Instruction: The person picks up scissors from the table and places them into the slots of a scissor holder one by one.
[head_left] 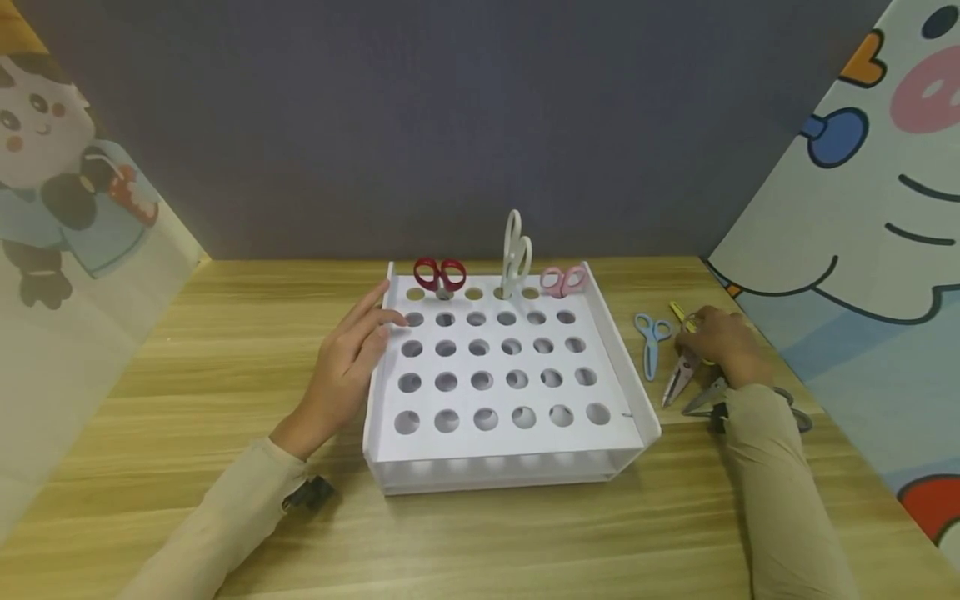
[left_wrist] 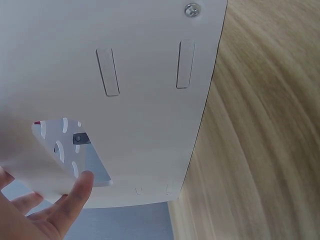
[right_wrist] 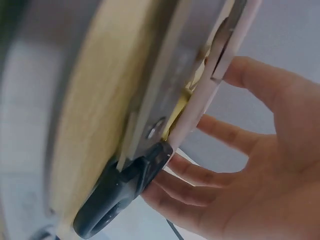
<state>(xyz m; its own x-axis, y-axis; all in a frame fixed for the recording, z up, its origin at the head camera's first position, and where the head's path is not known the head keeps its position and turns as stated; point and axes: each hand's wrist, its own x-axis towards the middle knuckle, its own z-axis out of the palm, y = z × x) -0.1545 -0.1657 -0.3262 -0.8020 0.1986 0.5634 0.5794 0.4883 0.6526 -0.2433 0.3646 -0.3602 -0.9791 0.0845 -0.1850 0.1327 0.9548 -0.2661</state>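
Note:
A white rack [head_left: 495, 367] with rows of round holes stands on the table. My left hand [head_left: 348, 362] rests on its left side wall, one finger reaching over the upper edge. In the left wrist view, a fingertip touches beside the cutout [left_wrist: 72, 150] in the side panel [left_wrist: 145, 130]. To the right of the rack, my right hand [head_left: 723, 340] holds scissors with pinkish blades [head_left: 681, 377] near their handle, which it partly hides. Dark grey scissors [head_left: 705, 398] lie under the right forearm. Light blue scissors [head_left: 651, 346] lie left of this hand; a yellow-handled tool [head_left: 678, 312] is just behind.
Red-handled scissors [head_left: 440, 273], white-handled scissors [head_left: 516, 250] and pink-handled scissors [head_left: 562, 281] stand in holes of the rack's back row. A dark grey panel [head_left: 450, 125] rises behind the table. A cartoon-printed wall [head_left: 862, 233] borders the right side.

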